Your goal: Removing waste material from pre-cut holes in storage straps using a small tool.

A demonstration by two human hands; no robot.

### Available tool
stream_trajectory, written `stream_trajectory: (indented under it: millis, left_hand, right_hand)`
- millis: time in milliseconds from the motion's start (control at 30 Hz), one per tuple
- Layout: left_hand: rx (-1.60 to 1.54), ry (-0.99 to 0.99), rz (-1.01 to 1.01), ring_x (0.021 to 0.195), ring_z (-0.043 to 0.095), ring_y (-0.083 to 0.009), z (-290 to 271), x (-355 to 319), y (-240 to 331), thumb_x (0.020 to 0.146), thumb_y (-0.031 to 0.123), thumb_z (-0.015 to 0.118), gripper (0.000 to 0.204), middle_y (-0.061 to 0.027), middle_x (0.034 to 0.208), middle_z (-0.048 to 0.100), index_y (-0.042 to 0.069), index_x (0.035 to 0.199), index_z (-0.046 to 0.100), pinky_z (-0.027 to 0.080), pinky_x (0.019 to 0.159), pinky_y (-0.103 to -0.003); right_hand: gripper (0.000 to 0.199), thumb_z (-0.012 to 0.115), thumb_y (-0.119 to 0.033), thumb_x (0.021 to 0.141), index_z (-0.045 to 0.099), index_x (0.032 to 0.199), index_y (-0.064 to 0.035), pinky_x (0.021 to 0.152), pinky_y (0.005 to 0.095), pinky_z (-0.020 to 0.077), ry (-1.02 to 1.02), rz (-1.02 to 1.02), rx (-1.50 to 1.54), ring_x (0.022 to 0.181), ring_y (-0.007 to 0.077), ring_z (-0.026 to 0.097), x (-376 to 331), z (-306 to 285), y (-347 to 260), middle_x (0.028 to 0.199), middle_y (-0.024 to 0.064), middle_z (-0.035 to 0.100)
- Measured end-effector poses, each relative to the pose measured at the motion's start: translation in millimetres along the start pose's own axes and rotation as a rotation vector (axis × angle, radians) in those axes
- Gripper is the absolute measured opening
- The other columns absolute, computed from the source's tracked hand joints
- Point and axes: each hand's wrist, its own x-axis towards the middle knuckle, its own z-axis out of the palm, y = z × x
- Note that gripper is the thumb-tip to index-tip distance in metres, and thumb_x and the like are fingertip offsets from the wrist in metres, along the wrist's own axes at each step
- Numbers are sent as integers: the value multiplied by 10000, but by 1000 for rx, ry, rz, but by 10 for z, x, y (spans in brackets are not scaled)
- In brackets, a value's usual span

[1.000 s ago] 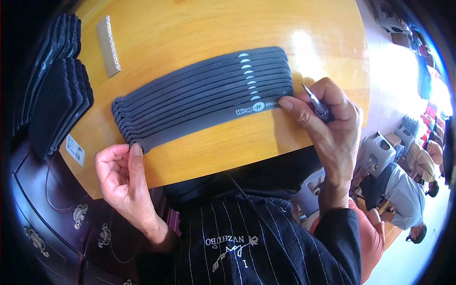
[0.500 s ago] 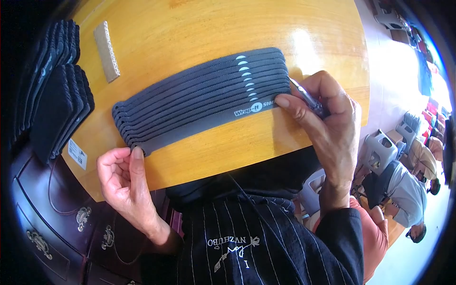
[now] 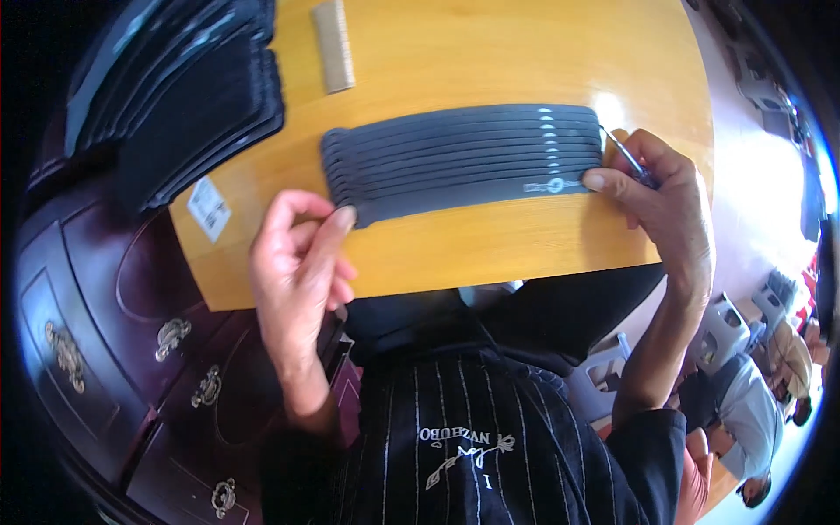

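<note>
Bright daylight from the right; a glare patch on the wooden table near its far right corner. Left edge lies in deep shadow. Fisheye bending and dark vignette at the rim.

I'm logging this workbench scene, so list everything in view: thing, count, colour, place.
grey strips: fanned row of about ten, dark grey, table middle
table: one, yellow wood
black stacks: several, black, table's left end
beige strip: one, far edge
white label: one, near-left corner
dark cabinet: one, brass handles, lower left
seated people: a few, lower right
left hand: touches the row's left end
right hand: holds a thin tool at the row's right end
</note>
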Motion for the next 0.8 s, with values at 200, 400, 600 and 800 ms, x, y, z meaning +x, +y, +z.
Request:
stream_trajectory:
  millis: [200, 400, 600, 800]
  left_hand:
    - [-9, -26, 87, 380, 503, -72, -77, 15, -63, 886, 134, 654, 172, -50, 553, 570, 20, 897, 526, 332, 331, -185]
    - [-118, -106, 212, 499, 579, -88, -268, 38, -176, 911, 133, 620, 173, -91, 686, 625, -10, 977, 550, 412, 412, -187]
    - [652, 293, 1188, 1189, 529, -307, -50, -20, -198, 917, 247, 593, 411, -133, 1226, 588, 101, 1297, 533, 418, 989, -449]
    - [931, -47, 1073, 1411, 206, -352, 230, 92, -162, 893, 489, 478, 673, -125, 1533, 240, 178, 1467, 315, 199, 1134, -488]
  right_hand:
    - [271, 816, -250, 720, 646, 793, -52, 454, 209, 396, 30, -16, -74, 485, 64, 504, -3, 27, -39, 566, -7, 552]
    - [312, 777, -318, 766, 635, 765, -40, 479, 236, 390, 137, -186, -164, 503, 76, 485, -93, 52, -30, 557, -2, 530]
    - [370, 720, -347, 827, 615, 698, -16, 475, 250, 328, 174, -299, -31, 501, 79, 410, -241, 144, -58, 547, -1, 480]
    - [375, 719, -307, 832, 574, 678, 2, 474, 281, 351, 192, -337, -145, 496, 91, 410, -169, 451, -229, 523, 39, 435]
